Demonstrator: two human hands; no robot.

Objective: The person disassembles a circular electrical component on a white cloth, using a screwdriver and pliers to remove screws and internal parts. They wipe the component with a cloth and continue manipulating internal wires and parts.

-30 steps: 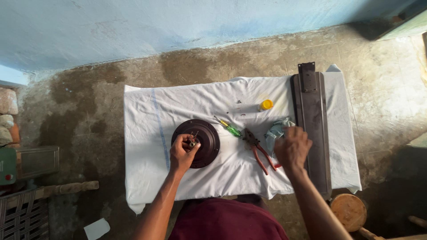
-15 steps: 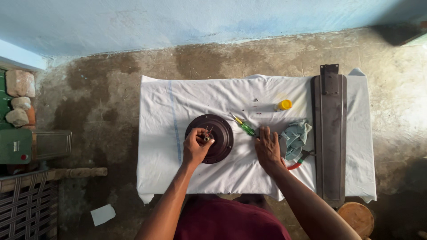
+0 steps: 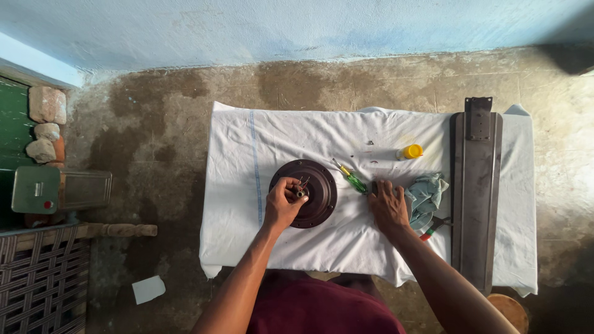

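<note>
Pinching the small shaft at the hub of the round brown motor housing [image 3: 304, 193] on the white-clothed surface [image 3: 260, 148], the left hand [image 3: 283, 203] grips while the right hand [image 3: 387, 205] lies flat, fingers spread, beside a green-handled screwdriver [image 3: 350, 178] and a yellow-capped bottle [image 3: 409, 151].

Soft daylight falls evenly, brightest on the white cloth [image 3: 383, 247] and the floor [image 3: 557, 185] toward 3 o'clock, where it glares pale. The 1 o'clock corner lies in shadow. Focus is sharp; straight lines bow slightly at the edges.
</note>
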